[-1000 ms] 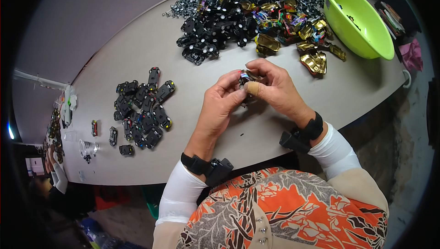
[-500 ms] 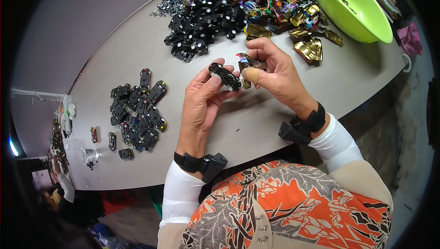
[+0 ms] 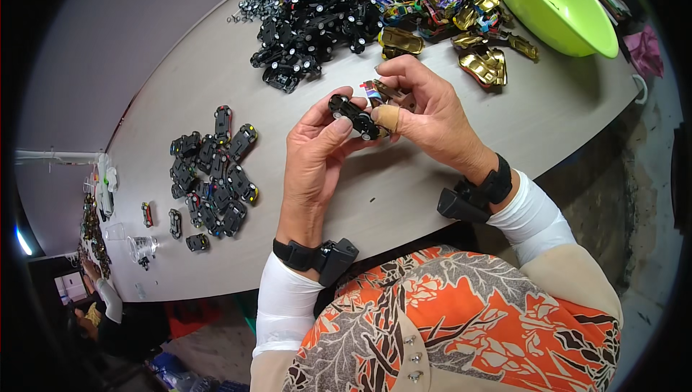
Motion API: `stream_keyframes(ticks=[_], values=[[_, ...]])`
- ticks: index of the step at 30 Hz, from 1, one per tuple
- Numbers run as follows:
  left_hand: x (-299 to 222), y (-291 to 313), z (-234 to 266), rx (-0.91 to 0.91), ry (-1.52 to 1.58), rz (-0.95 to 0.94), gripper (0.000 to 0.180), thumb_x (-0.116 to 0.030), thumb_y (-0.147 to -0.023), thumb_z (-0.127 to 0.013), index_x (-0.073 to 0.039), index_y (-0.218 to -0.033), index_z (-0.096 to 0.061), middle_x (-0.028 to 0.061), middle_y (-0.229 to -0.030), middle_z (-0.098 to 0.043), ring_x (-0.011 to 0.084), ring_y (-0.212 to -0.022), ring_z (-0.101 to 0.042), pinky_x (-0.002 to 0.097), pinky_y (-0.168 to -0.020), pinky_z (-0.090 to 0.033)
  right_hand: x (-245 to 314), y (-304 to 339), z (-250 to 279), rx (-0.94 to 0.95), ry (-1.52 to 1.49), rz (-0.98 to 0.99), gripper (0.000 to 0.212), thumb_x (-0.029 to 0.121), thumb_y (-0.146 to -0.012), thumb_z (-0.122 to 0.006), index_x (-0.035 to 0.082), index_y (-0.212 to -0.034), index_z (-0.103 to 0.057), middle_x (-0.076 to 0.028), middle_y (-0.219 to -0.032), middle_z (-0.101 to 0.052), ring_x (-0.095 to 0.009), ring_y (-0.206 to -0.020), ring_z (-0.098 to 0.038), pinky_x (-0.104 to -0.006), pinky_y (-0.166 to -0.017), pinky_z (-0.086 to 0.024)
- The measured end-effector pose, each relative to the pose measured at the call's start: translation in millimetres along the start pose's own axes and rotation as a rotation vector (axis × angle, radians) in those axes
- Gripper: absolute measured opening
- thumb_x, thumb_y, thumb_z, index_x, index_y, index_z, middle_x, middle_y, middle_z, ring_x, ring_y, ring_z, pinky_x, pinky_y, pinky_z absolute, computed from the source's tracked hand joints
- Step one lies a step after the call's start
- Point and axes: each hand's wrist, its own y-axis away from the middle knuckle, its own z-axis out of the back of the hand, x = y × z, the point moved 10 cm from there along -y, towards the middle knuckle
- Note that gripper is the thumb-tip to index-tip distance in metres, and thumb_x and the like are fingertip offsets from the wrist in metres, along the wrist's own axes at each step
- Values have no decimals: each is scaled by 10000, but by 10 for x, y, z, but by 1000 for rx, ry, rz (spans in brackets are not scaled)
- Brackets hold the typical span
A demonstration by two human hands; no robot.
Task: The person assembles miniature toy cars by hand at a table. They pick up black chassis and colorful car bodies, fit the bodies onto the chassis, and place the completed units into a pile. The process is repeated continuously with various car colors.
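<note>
Between the thumb and fingers of my left hand (image 3: 317, 136) is a black toy car chassis (image 3: 352, 116) with small wheels, its underside facing up. My right hand (image 3: 429, 107), with a tan bandage on the thumb, pinches a shiny toy car body shell (image 3: 373, 93) with coloured markings. The shell lies right against the chassis, partly hidden by my fingers; whether the two are joined I cannot tell. Beyond my hands lie a heap of black chassis (image 3: 317, 35) and a pile of gold and multicoloured car shells (image 3: 425, 6).
Left on the grey table (image 3: 303, 262) lies a group of toy cars (image 3: 213, 172), mostly wheels up. A clear plastic cup (image 3: 142, 248) stands near the left end. A lime-green basin (image 3: 569, 28) is at the far right. Another person's arm (image 3: 108, 298) shows at lower left.
My right hand has moved slightly left, bringing the shell up against the chassis. My left hand has barely shifted. The view has moved a little.
</note>
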Motion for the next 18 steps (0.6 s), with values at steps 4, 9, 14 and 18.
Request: stream_keyframes(ticks=[4,9,14,18], values=[[-14,21,-35,-6,-33,-5,407,-71,-800,-632,16,-1179,-512,129,-1055,-599,225,-933,-614,410,-779,-555,20,13,-7,-15,65,62,351,28,-783,-614,17,-1105,-474,-63,-880,-589,-61,-671,-529,-211,-557,-456],[-38,54,-71,-37,-59,-4,404,-20,-780,-636,38,-1163,-520,135,-1033,-606,209,-883,-627,366,-739,-568,44,26,-58,30,237,85,350,1,-745,-597,-1,-1081,-504,-91,-878,-591,-57,-616,-516,-211,-524,-425],[-56,69,-39,-78,-130,-23,408,15,-771,-637,50,-1162,-525,140,-1002,-613,186,-845,-632,317,-705,-576,110,24,-120,82,313,119,296,-4,-732,-595,7,-1025,-562,-64,-882,-567,-69,-615,-495,-208,-529,-410],[-51,71,-40,-72,-155,-36,377,33,-773,-628,50,-1141,-547,123,-1014,-609,183,-848,-630,297,-689,-577,179,13,-177,145,370,124,274,-9,-729,-594,23,-1001,-590,-44,-836,-538,-75,-653,-489,-212,-552,-413]])
